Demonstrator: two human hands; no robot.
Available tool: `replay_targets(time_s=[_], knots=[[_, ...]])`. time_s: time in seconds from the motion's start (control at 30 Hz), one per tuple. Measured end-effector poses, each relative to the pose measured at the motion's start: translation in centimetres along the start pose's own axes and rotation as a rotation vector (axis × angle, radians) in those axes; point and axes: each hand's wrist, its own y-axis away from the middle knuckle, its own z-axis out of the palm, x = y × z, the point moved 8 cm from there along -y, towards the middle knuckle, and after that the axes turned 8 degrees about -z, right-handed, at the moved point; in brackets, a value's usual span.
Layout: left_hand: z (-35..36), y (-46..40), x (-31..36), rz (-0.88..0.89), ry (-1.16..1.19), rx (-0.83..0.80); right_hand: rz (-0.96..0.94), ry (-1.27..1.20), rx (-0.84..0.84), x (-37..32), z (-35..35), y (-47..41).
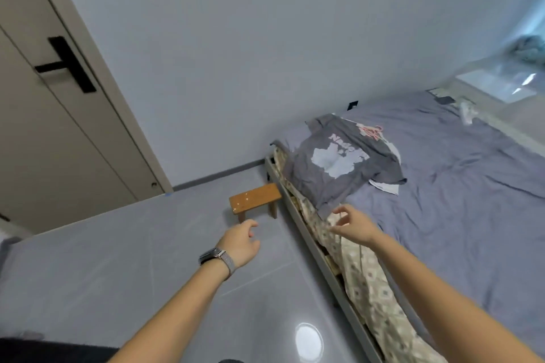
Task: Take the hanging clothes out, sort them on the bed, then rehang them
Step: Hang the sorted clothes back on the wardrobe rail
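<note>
A grey printed T-shirt (342, 165) lies spread on the near left corner of the bed (460, 186), over at least one pale garment, with a pink hanger (372, 130) at its far edge, so some clothes appear to be out already. Sorting looks barely begun and rehanging is not yet done. Both hands are empty: the left hand (240, 242) hangs loosely curled above the floor (118, 259), and the right hand (352, 224) reaches with spread fingers just short of the shirt's hem.
</note>
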Motion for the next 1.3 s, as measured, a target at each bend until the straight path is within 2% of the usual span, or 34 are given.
replay_targets(time_s=[0.13, 0.23, 0.5, 0.63, 0.87, 1.03, 1.17, 1.3], knots=[[1.9, -6.7, 7.1, 0.102, -0.013, -0.052, 0.136, -0.24, 0.168, 5.2, -5.5, -3.1], [2.2, -12.2, 10.7, 0.177, -0.039, -0.025, 0.243, -0.349, 0.244, 9.1, -7.9, -5.8], [1.1, -29.8, 19.5, 0.217, -0.058, -0.085, 0.52, -0.564, 0.44, 17.0, -14.0, -16.5], [0.9, -35.4, 24.3, 0.244, -0.009, -0.084, 0.578, -0.589, 0.479, 18.6, -15.2, -20.8], [2.3, -41.9, 30.0, 0.233, 0.001, -0.117, 0.513, -0.338, 0.428, 20.2, -20.7, -28.4], [3.5, -47.6, 33.6, 0.206, 0.016, -0.092, 0.487, -0.176, 0.283, 23.1, -24.1, -35.0], [6.4, -52.3, 36.3, 0.202, 0.045, -0.022, 0.49, -0.076, 0.18, 28.2, -25.9, -40.6], [11.8, -57.3, 39.1, 0.163, 0.041, -0.029, 0.498, -0.075, 0.079, 35.5, -26.4, -46.5]])
